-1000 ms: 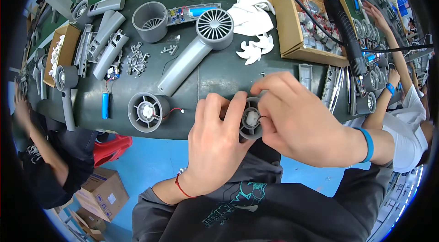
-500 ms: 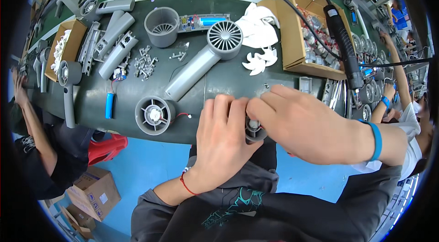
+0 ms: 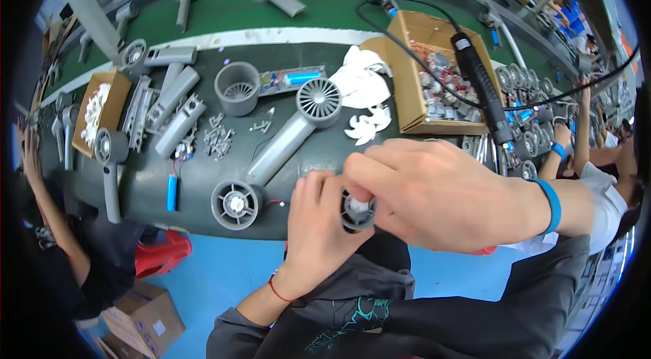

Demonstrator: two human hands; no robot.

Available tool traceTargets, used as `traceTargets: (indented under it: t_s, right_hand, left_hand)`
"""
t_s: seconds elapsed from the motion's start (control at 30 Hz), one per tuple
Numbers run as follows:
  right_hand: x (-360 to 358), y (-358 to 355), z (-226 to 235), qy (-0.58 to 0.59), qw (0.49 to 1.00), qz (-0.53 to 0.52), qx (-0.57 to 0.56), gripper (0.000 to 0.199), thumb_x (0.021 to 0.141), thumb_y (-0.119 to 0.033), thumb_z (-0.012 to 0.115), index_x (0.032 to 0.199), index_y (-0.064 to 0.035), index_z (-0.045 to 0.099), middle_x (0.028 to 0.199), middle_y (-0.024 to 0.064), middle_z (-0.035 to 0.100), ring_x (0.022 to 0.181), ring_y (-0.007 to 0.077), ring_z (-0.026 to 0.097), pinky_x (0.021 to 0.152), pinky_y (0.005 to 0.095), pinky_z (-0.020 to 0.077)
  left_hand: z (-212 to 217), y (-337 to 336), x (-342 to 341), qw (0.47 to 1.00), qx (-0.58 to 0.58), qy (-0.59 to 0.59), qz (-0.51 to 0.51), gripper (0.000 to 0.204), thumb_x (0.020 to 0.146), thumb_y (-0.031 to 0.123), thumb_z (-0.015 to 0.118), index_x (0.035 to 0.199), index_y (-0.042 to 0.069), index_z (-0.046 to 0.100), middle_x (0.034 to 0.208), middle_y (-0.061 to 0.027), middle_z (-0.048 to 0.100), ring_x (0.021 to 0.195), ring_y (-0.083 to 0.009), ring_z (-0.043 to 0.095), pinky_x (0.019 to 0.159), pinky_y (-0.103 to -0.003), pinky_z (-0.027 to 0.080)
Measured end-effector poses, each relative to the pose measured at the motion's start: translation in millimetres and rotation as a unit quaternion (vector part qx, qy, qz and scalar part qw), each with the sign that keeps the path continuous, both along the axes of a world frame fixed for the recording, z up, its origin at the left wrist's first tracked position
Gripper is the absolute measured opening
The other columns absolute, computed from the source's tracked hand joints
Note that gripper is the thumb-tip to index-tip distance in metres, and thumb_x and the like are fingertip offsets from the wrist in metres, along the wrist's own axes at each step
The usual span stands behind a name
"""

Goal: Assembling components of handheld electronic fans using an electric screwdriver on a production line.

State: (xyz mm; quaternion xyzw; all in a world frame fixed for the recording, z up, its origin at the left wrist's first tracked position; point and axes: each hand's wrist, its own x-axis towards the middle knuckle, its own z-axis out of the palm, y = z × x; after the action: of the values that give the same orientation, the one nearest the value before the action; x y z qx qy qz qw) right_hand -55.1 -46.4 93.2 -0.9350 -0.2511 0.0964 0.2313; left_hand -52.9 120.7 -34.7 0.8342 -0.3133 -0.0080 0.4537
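Observation:
At the table's near edge, my left hand (image 3: 313, 213) is wrapped round a grey round fan housing (image 3: 357, 219), whose open end faces up and shows a pale motor inside. My right hand (image 3: 430, 191) is closed over the same housing, fingers bent down at its opening; whatever they pinch is hidden. Left of my hands stands another grey fan housing (image 3: 235, 205) with spokes, a white centre and a short wire with a small plug. Just beyond lies a grey handheld fan shell (image 3: 285, 145) with a slotted round head. White fan blades (image 3: 368, 125) rest near a white cloth (image 3: 363, 79).
A cardboard box of small motors (image 3: 407, 115) stands right of centre, with a black electric screwdriver (image 3: 483, 81) hanging over it on a cable. Leftward are loose screws (image 3: 217, 136), a blue battery (image 3: 171, 193), handle shells (image 3: 180, 130) and a box of white parts (image 3: 115, 115). Co-workers sit either side.
The view has tipped up, so the table sits lower and more of the green belt shows. Both hands stay on the housing; my right fingers have moved further over its opening.

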Motion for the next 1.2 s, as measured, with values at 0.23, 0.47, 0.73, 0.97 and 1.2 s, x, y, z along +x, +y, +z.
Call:
traceTargets:
  t_s: [0.23,0.47,0.73,0.97,1.2]
  right_hand:
    - [-18.7,-1.6,-2.8,0.056,0.99,-0.066,0.11,0.017,0.083,0.003,0.058,0.098,-0.0045,0.054,0.083,0.01,0.059,0.074,0.0259,0.063,0.063,0.037,0.0498]
    - [-31.6,-5.4,-18.7,0.097,0.958,-0.17,0.209,0.013,0.084,0.007,0.056,0.094,0.0004,0.06,0.086,0.0086,0.063,0.073,0.0155,0.065,0.066,0.0258,0.0507]
    - [-48.8,18.9,-38.8,0.097,0.933,-0.181,0.296,0.019,0.088,0.003,0.064,0.103,0.002,0.054,0.09,0.0073,0.063,0.08,0.0114,0.063,0.074,0.0262,0.0525]
    - [-56.3,32.0,-42.4,0.098,0.886,-0.181,0.416,0.021,0.087,0.008,0.06,0.106,0.0021,0.054,0.104,0.0135,0.063,0.087,0.0171,0.066,0.081,0.0298,0.0535]
    - [-27.4,49.8,-52.7,-0.049,0.952,-0.08,0.292,0.031,0.08,0.008,0.065,0.109,-0.0015,0.061,0.109,0.0145,0.063,0.088,0.0233,0.065,0.082,0.0326,0.0527]
  left_hand:
    - [-13.5,9.6,-6.0,0.995,-0.061,0.001,0.075,0.088,0.066,0.0,0.081,0.142,0.001,0.037,0.13,-0.0228,0.048,0.12,-0.0414,0.049,0.101,-0.045,0.042]
    - [20.0,28.3,-22.9,0.991,-0.099,-0.075,0.043,0.063,0.078,0.018,0.08,0.133,0.002,0.053,0.133,-0.0159,0.052,0.128,-0.0372,0.049,0.103,-0.045,0.042]
    - [21.4,38.3,-22.2,0.99,-0.101,-0.096,-0.014,0.032,0.084,0.013,0.074,0.113,0.003,0.065,0.112,-0.0086,0.062,0.114,-0.0291,0.057,0.092,-0.04,0.046]
    - [47.1,78.7,-10.2,0.99,-0.121,-0.053,0.052,0.018,0.078,0.001,0.075,0.096,0.004,0.073,0.093,-0.0058,0.069,0.084,-0.0223,0.065,0.075,-0.031,0.051]
    - [21.5,148.8,38.6,0.954,-0.048,-0.005,0.297,0.012,0.084,-0.001,0.067,0.096,0.0,0.07,0.087,-0.0061,0.068,0.076,-0.0176,0.061,0.067,-0.03,0.046]
